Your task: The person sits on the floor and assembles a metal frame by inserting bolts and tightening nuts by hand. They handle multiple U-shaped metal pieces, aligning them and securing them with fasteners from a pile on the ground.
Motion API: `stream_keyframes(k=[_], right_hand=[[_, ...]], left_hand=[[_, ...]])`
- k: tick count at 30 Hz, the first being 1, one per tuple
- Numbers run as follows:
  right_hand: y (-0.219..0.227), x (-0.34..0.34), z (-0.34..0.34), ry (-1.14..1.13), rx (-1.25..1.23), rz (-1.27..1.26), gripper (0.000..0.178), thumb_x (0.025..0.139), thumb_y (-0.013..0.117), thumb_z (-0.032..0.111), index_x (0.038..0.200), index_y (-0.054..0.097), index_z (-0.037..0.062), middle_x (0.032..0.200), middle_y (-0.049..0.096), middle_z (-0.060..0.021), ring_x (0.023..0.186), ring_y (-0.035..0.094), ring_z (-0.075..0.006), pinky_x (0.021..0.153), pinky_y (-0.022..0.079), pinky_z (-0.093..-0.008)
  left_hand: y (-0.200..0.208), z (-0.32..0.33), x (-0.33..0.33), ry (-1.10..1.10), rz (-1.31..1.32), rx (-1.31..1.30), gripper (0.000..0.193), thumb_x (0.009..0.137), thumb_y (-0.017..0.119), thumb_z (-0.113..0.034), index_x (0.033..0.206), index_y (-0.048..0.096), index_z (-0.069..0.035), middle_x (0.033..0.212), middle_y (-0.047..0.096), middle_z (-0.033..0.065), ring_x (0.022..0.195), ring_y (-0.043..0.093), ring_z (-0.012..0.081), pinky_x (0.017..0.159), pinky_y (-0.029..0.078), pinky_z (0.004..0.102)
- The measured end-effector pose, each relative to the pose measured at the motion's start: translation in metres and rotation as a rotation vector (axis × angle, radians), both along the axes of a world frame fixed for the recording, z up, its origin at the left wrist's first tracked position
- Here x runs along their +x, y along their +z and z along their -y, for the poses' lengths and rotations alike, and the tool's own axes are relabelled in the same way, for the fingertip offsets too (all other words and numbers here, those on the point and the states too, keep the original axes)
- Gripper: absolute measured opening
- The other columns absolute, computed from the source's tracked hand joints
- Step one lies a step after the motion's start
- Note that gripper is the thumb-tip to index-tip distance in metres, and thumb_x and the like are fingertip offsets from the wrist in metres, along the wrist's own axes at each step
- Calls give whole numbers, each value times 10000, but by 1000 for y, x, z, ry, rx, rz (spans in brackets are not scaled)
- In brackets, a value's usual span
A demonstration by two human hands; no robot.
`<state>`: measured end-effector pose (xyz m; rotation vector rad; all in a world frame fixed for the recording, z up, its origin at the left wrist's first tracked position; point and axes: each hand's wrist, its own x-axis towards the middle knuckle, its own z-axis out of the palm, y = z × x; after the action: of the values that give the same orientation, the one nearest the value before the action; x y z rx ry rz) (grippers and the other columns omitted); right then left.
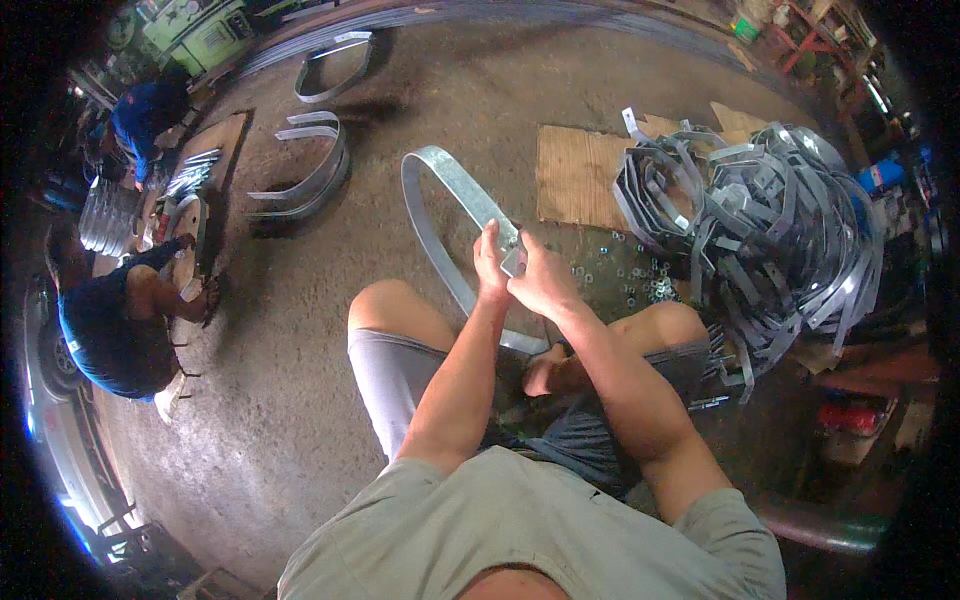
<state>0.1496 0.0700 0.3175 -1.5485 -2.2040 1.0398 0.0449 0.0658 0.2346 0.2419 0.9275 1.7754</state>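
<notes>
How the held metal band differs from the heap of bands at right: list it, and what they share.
The held band is one piece; the heap has many, crossing one another. The held band is gripped near one end; nobody is holding the heap. Both are curved grey metal.

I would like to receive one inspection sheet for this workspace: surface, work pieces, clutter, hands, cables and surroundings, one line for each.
Surface: brown-grey floor, stained.
Work pieces: curved metal band, held near its upper end.
Clutter: heap of metal bands at right; small metal pieces scattered beside it; cardboard nearby.
Hands: left hand and right hand both on the band.
Cables: nothing seen.
Surroundings: person in blue at left, another person beyond; green machine upper left.
</notes>
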Motion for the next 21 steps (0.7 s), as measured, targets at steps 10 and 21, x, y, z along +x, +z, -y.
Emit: stream_keyframes(k=[10,21], right_hand=[[-7,6,-7,-29,-24,-50,577,724,692,138,1270,529,44,1072,693,-233,1022,662,-431,866,527,-494],[-48,61,-31,-376,-33,76,510,713,684,171,1172,597,-32,1091,679,-276,1041,656,-438,905,509,-476]], left_hand=[[-11,-8,-1,-46,-8,-33,343,990,538,-376,989,643,-50,800,643,36,689,622,164,623,511,326],[-1,-88,15,-276,-408,-63,462,979,451,-488,835,563,-64,678,528,5,562,479,135,524,382,339]])
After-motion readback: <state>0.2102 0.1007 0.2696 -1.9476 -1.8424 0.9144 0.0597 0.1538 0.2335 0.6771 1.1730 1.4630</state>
